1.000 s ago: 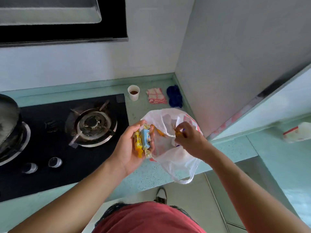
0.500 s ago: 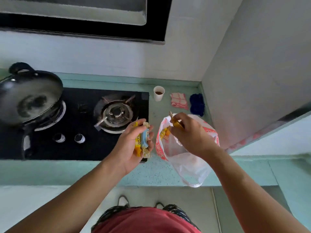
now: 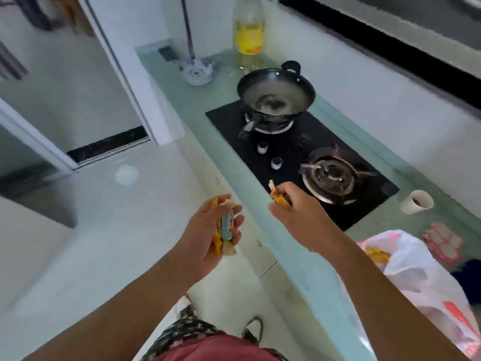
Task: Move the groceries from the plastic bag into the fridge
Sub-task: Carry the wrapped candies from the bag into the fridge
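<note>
The left hand [image 3: 200, 235] was curled around a small bundle of snack bars [image 3: 225, 226] in glossy, crinkled wrappers. At least two showed, one yellow and one blue with printed letters, held upright over the pale tiled floor. The right hand [image 3: 302, 214], just beside it and above the counter edge, pinched one orange-yellow packet [image 3: 280, 198] between thumb and fingers, with a twisted end sticking up.

Behind the right forearm, the plastic bag [image 3: 421, 280] sat slumped on the countertop [image 3: 213, 105]. It was thin, translucent white with red print, and something yellow [image 3: 377, 254] was visible inside its mouth. The countertop was smooth, pale green and long.

A flat black glass hob [image 3: 294, 142] was set into it, with two round knobs [image 3: 262, 147] near its front edge and two burners. The nearer burner [image 3: 328, 175] was bare metal rings. The farther one carried one round, dark wok [image 3: 276, 96] with a loop handle.

To the right of the hob stood one white paper cup [image 3: 416, 201] holding dark liquid. One pink checked cloth [image 3: 442, 242] lay beyond the bag.

Past the wok stood one tall clear bottle [image 3: 250, 32] with a yellow label, and one blue-and-white patterned dish [image 3: 196, 71]. The picture was blurred throughout.
</note>
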`<control>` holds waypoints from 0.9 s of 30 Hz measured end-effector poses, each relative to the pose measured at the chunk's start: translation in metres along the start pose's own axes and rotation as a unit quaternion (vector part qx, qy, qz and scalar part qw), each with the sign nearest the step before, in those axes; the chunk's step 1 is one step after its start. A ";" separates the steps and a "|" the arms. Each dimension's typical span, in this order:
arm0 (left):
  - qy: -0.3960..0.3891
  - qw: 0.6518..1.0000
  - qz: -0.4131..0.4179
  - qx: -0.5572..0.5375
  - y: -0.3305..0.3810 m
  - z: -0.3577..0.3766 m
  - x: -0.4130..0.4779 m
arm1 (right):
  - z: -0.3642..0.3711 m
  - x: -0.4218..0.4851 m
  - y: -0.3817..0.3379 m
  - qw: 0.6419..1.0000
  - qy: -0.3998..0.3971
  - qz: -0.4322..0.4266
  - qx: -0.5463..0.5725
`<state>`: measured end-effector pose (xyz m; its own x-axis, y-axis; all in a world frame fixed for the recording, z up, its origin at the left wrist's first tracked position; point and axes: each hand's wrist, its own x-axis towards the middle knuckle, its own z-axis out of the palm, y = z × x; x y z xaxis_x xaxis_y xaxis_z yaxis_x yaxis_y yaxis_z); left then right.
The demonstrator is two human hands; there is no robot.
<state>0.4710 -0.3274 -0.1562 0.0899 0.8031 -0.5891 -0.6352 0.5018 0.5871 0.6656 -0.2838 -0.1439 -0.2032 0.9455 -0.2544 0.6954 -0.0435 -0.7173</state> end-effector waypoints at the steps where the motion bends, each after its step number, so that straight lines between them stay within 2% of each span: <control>1: 0.025 0.999 0.020 -0.017 0.006 -0.018 -0.012 | 0.014 0.004 -0.016 0.999 -0.027 -0.019 -0.008; 5: 0.110 0.986 0.084 -0.088 0.029 -0.089 -0.065 | 0.080 0.011 -0.082 0.986 -0.118 -0.108 -0.040; 10: 0.187 0.954 0.157 -0.174 0.054 -0.185 -0.143 | 0.175 -0.003 -0.176 0.952 -0.199 -0.215 -0.084; 16: 0.305 0.905 0.186 -0.233 0.080 -0.317 -0.257 | 0.314 -0.047 -0.293 0.900 -0.288 -0.306 -0.113; 21: 0.360 0.867 0.237 -0.250 0.106 -0.415 -0.338 | 0.410 -0.077 -0.380 0.865 -0.323 -0.362 -0.126; 27: 0.371 0.853 0.274 -0.244 0.172 -0.486 -0.387 | 0.471 -0.083 -0.467 0.843 -0.331 -0.402 -0.134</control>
<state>-0.0453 -0.7078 -0.0973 -0.7180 0.3590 -0.5963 -0.6862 -0.2219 0.6927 0.0331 -0.4935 -0.0939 -0.9617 0.2432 -0.1262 0.2622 0.6831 -0.6816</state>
